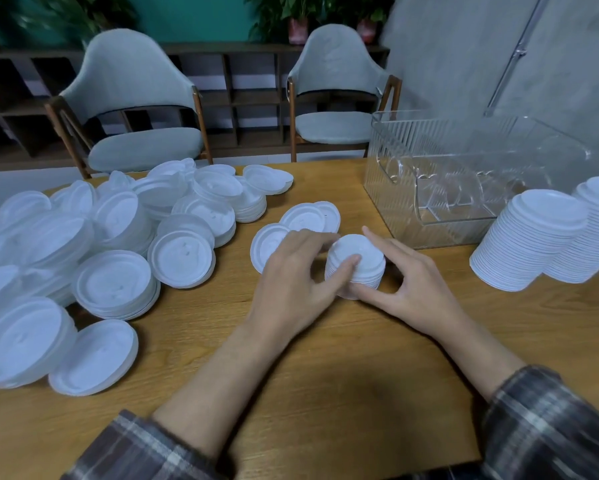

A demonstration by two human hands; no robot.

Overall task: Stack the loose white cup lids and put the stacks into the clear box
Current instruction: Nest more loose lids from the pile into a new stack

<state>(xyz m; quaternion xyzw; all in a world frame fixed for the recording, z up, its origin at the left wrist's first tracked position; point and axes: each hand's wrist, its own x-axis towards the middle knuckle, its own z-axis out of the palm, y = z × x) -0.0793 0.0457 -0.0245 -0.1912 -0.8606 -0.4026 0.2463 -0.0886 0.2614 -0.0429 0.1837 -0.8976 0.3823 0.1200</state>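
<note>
Mid-tabletop: a short stack (355, 268) of white lids stands upright, cupped from both sides. The left hand (298, 271) curls round its left side with one digit pressed on top. The right hand (412, 282) pinches it between a finger at the far rim and the thumb at the near base, likely squaring the lids so they nest. A big pile of loose lids (100, 258) covers the left edge, within the left hand's reach. Two tall stacks (533, 244) wait at the right edge, just beside the clear box (464, 157) at the far right corner. No lids visible in the box.
</note>
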